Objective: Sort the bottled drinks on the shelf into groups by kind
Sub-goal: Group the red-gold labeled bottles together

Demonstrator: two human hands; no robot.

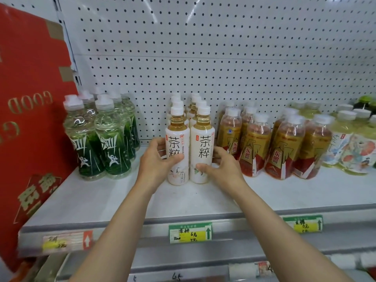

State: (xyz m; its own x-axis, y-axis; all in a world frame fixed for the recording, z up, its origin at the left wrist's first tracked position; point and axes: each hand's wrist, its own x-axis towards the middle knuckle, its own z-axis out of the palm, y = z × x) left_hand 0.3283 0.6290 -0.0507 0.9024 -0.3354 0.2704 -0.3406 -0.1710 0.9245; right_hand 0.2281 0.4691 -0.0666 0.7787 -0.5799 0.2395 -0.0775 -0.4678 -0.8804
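Observation:
Two rows of white-labelled tea bottles stand mid-shelf. My left hand (157, 162) grips the front left tea bottle (177, 146), thumb across its label. My right hand (220, 166) grips the front right tea bottle (202, 147) from its right side. Both bottles stand upright on the white shelf (122, 198), touching each other. To the left stands a group of green-labelled clear bottles (97, 139). Right of the tea is a group of gold-and-red bottles (274, 145). At the far right are pale yellow bottles with floral labels (354, 143).
A red cardboard box (30, 119) leans against the shelf's left end. A white pegboard (203, 47) forms the back wall. Price tags (190, 233) hang along the shelf's front edge. A lower shelf shows beneath.

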